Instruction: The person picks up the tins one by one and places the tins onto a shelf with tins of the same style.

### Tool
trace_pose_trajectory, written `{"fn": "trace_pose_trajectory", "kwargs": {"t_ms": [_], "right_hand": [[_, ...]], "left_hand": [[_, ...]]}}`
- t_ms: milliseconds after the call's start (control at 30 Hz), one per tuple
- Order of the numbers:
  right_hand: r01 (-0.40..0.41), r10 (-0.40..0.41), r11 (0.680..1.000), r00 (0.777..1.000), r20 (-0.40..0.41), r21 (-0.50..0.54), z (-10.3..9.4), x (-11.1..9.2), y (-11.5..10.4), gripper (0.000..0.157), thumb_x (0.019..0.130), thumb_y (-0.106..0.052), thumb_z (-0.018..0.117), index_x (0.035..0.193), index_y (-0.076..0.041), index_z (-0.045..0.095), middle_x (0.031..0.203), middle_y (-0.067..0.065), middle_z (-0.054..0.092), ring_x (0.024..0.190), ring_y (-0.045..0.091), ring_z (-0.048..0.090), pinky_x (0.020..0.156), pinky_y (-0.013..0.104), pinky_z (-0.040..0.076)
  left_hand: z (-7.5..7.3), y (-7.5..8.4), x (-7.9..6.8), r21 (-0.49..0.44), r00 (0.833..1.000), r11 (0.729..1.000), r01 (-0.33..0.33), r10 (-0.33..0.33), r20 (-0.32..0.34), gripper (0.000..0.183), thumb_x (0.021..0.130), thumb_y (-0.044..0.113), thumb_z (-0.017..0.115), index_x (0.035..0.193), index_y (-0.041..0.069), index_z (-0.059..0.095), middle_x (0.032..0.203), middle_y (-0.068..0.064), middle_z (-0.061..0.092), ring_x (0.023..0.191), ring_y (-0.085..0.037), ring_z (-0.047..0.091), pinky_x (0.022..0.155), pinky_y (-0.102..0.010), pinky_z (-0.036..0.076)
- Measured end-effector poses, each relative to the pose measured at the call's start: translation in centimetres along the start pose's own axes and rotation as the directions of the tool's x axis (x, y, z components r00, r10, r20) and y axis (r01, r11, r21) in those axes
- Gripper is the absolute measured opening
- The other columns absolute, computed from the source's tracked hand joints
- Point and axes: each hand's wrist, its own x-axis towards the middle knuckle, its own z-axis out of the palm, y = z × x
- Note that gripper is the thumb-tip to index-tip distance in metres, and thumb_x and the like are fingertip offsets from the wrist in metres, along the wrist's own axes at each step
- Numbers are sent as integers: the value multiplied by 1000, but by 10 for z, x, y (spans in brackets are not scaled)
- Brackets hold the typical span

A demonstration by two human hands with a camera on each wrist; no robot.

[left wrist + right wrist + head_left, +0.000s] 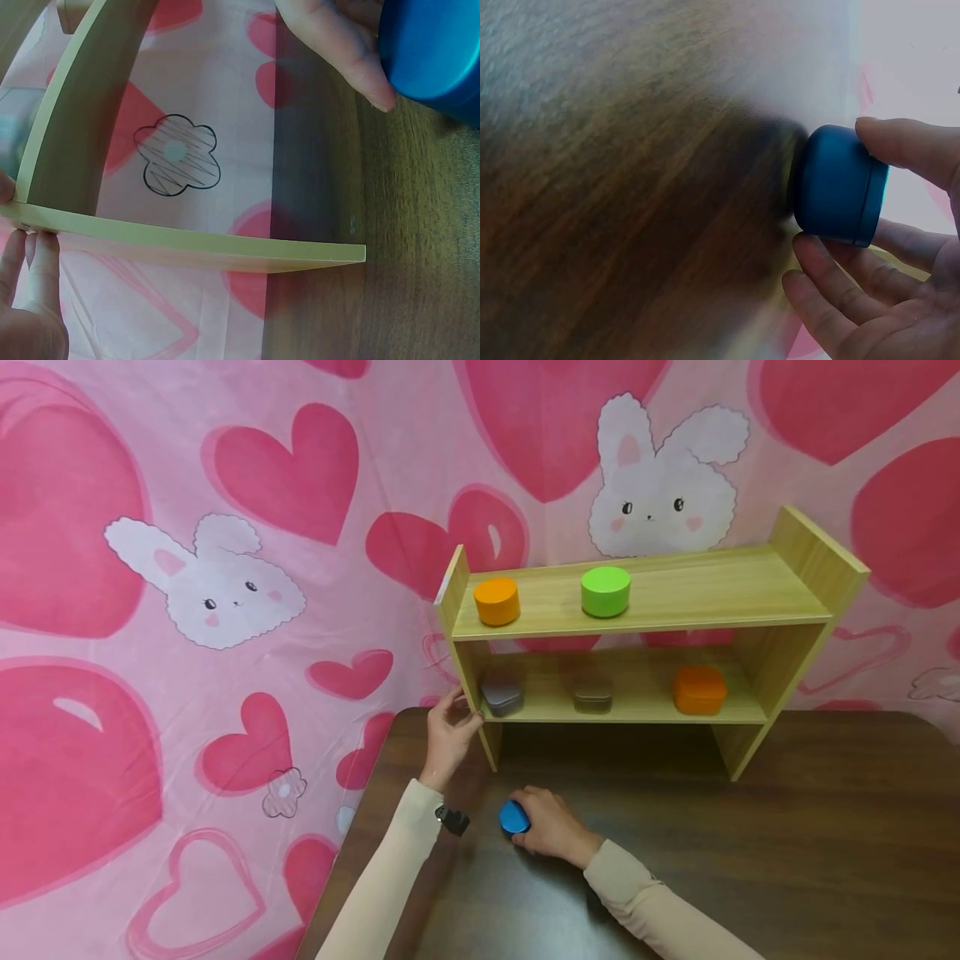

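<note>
A round blue tin [513,817] is gripped in my right hand [553,827], low at the tabletop in front of the shelf's left end. The right wrist view shows the thumb on one side of the tin [836,187] and fingers on the other; whether it touches the table I cannot tell. My left hand [447,739] holds the left side panel of a small two-tier wooden shelf [705,585], near the lower board. In the left wrist view, fingers [46,270] lie on the panel's outer side, with a fingertip just showing on the inner side.
On the top board stand a round orange tin [497,603] and a round green tin [606,593]. The lower board bears a greyish box [502,693], a small see-through-looking box [593,694] and a squarish orange tin [700,691]. Behind the dark wooden table [840,827] hangs a pink heart-patterned cloth [330,577].
</note>
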Motion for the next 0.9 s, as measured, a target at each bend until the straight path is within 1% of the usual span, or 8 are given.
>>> {"fn": "trace_pose_trajectory", "kwargs": {"t_ms": [167,333,467,600,733,800,900], "right_hand": [[15,-15,1000,1000,-8,-6,0,-1,0,54,73,-13,92,121,0,70,109,15,72,97,33,70,85,54,61],[34,-34,999,999,-9,-5,-1,-2,-1,54,74,-13,91,122,1,70,109,13,71,97,32,70,85,52,61],[51,-52,998,999,-18,-24,-4,-4,-4,54,75,-15,91,122,1,70,109,13,72,97,31,71,84,51,62],[64,-65,997,998,-26,-45,-9,-6,-7,54,75,-16,90,123,0,70,109,12,72,98,31,71,84,51,62],[72,-74,996,997,-29,-59,-14,-9,-9,54,76,-16,89,123,1,69,111,12,72,98,31,71,83,51,61],[70,-72,996,997,-27,-58,-17,-11,-10,53,78,-16,88,125,1,69,112,12,72,99,31,71,84,51,61],[63,-65,997,998,-26,-47,-21,-13,-11,54,78,-15,88,126,1,69,115,13,72,100,32,70,85,52,61]], "left_hand": [[1,2,-1,-9,1000,1000,13,-13,-8,54,87,-9,73,140,2,63,127,-27,67,114,-40,68,100,-52,58],[1,2,0,-6,999,999,37,-37,-11,56,88,-10,72,141,2,62,130,-28,66,117,-43,66,101,-52,57],[2,5,0,-14,999,999,50,-50,-9,57,87,-13,71,141,-2,61,130,-30,64,118,-47,66,102,-56,55],[3,22,-4,-30,999,998,49,-49,-6,55,87,-14,69,140,-5,61,129,-32,63,117,-47,65,103,-59,54],[4,35,-8,-22,999,999,40,-40,-1,53,87,-12,70,139,-6,61,129,-32,64,117,-47,66,103,-59,54],[3,36,-8,-20,999,999,43,-43,4,53,88,-11,70,139,-5,60,130,-32,64,118,-48,66,103,-58,54],[2,27,-6,-26,998,998,60,-59,14,54,88,-12,69,141,-4,60,133,-33,62,121,-50,64,104,-57,53]]}}
